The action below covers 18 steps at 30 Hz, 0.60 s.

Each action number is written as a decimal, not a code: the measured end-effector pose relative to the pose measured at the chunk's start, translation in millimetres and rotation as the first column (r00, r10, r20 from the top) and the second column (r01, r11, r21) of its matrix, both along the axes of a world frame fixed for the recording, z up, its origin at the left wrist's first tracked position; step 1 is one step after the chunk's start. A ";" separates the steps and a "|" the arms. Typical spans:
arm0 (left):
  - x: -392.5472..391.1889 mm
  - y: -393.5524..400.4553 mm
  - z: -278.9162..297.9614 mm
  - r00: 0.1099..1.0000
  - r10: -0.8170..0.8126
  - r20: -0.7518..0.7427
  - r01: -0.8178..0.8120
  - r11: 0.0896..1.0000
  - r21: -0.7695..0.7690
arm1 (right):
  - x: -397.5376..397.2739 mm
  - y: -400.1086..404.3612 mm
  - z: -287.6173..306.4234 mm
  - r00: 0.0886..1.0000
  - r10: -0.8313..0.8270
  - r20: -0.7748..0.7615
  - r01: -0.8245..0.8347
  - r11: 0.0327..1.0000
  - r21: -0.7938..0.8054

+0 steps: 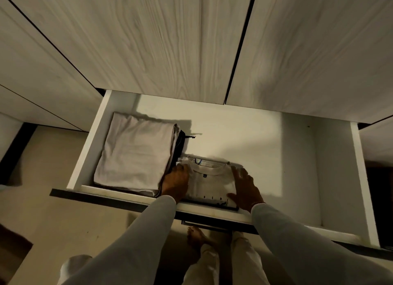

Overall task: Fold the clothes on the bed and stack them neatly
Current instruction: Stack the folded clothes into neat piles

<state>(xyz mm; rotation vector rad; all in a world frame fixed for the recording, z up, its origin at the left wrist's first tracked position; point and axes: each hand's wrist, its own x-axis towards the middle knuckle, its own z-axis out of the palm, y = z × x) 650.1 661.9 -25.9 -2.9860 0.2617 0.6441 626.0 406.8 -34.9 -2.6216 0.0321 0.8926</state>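
Person, seen from above: long pale grey sleeves [146,238] on both arms, reaching the wrists; a thin band at the right cuff [257,204]; light beige trousers [212,261]; bare foot [194,238], no footwear.

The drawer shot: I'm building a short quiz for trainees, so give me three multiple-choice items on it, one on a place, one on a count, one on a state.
1. Where does the larger folded pile lie in the drawer?
A. left end
B. right end
C. on the floor

2. How many separate piles of folded clothes are in the drawer?
A. one
B. two
C. four

3. How is the drawer?
A. shut
B. pulled out
C. lifted out onto the floor

Answers:
1 A, it sits against the left wall.
2 B, that pile and the small folded shirt between the left hand and right hand.
3 B, its white inside shows below the wardrobe doors.
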 end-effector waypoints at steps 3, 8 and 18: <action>1.4 6.7 -17.1 0.979 -0.100 -0.180 0.090 0.994 -0.059 | 7.3 5.6 -7.5 0.984 0.165 -0.070 -0.165 0.986 -0.003; -2.3 6.8 -28.5 0.974 -0.140 -0.179 0.142 0.990 0.001 | 9.6 11.6 -18.5 0.969 0.195 -0.149 -0.205 0.977 -0.060; 6.4 19.9 21.7 0.987 0.035 -0.160 -0.076 0.962 -0.261 | 51.5 44.4 31.4 0.859 0.510 0.037 -0.497 0.850 -0.173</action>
